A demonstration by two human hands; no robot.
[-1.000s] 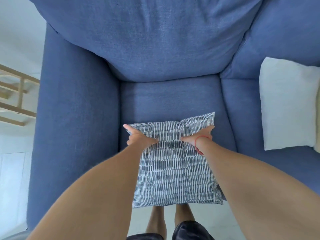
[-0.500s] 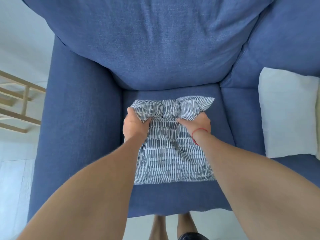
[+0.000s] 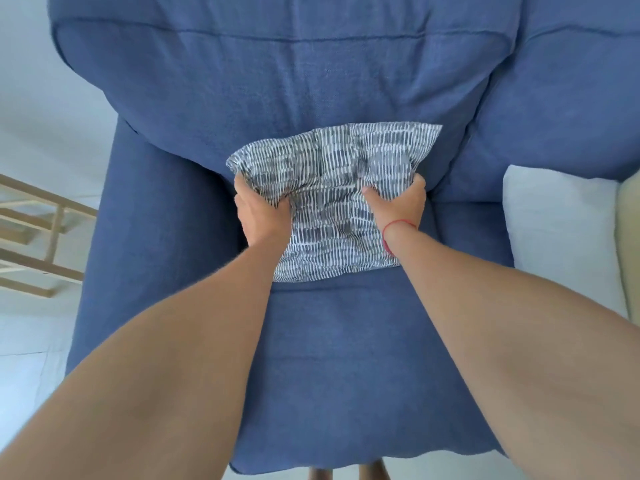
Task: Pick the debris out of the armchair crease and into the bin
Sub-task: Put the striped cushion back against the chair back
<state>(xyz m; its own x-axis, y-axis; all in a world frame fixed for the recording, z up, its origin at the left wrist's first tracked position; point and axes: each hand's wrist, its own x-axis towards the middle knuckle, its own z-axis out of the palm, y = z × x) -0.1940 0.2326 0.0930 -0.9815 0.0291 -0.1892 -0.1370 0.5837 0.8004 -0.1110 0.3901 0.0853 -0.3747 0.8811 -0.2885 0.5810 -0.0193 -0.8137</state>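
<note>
A blue fabric armchair [image 3: 339,358] fills the view. A grey-and-white striped cushion [image 3: 332,216] lies at the back of its seat, its top edge leaning on the backrest [image 3: 277,81]. My left hand [image 3: 261,211] grips the cushion's left side and my right hand [image 3: 398,202], with a red string at the wrist, grips its right side. The cushion covers the crease between seat and backrest. No debris and no bin are visible.
A white pillow [image 3: 557,233] rests on the adjoining blue seat at the right, with a pale cushion edge [image 3: 628,251] beyond it. A light wooden frame [image 3: 34,237] stands on the pale floor to the left of the armrest [image 3: 156,237].
Both hands have pushed the striped cushion from the seat's front edge back against the backrest. The view has moved in closer over the chair.
</note>
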